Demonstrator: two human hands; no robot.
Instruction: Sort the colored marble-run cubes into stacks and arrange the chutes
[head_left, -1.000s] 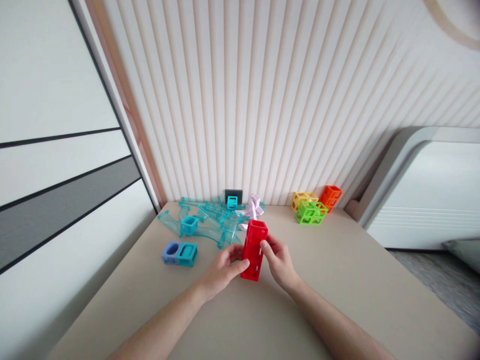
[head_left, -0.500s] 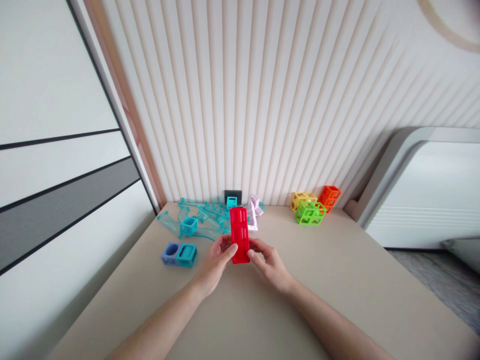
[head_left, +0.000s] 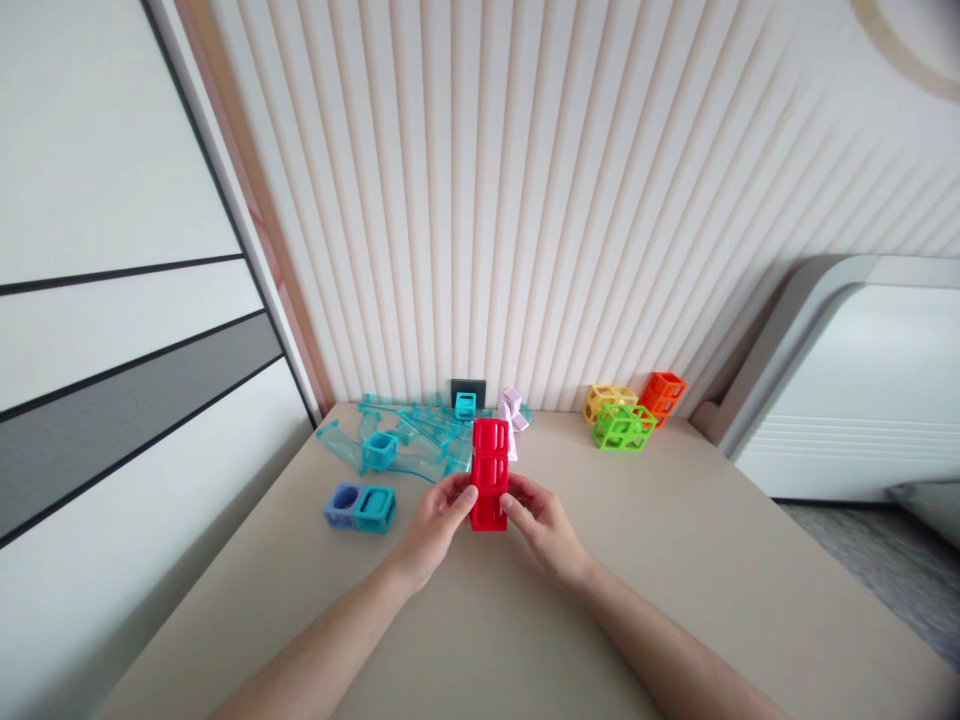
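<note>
A red block (head_left: 490, 470) made of three stacked open-frame cubes stands upright between my hands. My left hand (head_left: 437, 518) grips its lower left side, thumb on the front. On the opposite side my right hand (head_left: 545, 525) holds the lower right edge, with its thumb also in front. The fingers behind the block are partly hidden. To the left of my left hand lies a joined pair of cubes, one periwinkle (head_left: 344, 505) and one teal (head_left: 376, 509).
Behind the hands spread clear teal track pieces (head_left: 420, 440), a teal cube (head_left: 379, 451), a small teal frame (head_left: 465, 405), a black block (head_left: 469, 388) and pale pink pieces (head_left: 512, 410). Back right sit yellow (head_left: 600, 403), green (head_left: 624, 427) and orange (head_left: 663, 397) frame blocks. A ribbed wall (head_left: 480, 200) closes the table's back.
The red block has shifted slightly right and turned from a leaning pose to upright, showing its separate cube sections more plainly. Both hands keep their hold.
</note>
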